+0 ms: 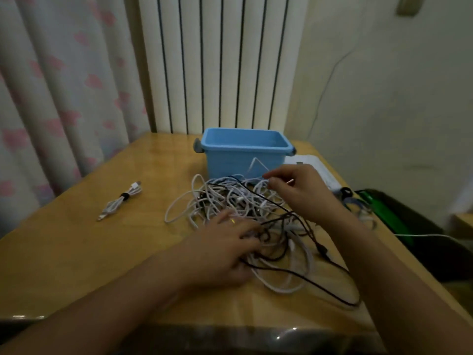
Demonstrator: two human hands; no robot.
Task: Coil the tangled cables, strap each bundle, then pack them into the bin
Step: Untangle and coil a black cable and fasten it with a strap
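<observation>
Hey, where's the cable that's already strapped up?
In the head view, the strapped white cable bundle lies on the wooden table, left of the tangled cable pile and the blue bin.

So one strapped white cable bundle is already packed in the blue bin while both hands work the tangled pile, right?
Not quite. In the head view the strapped white cable bundle lies on the table, left of the blue bin, not in it. Both hands, left hand and right hand, do work the tangled pile.

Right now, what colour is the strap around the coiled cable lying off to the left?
Black, around a white coiled cable; the strap shows in the head view.
</observation>
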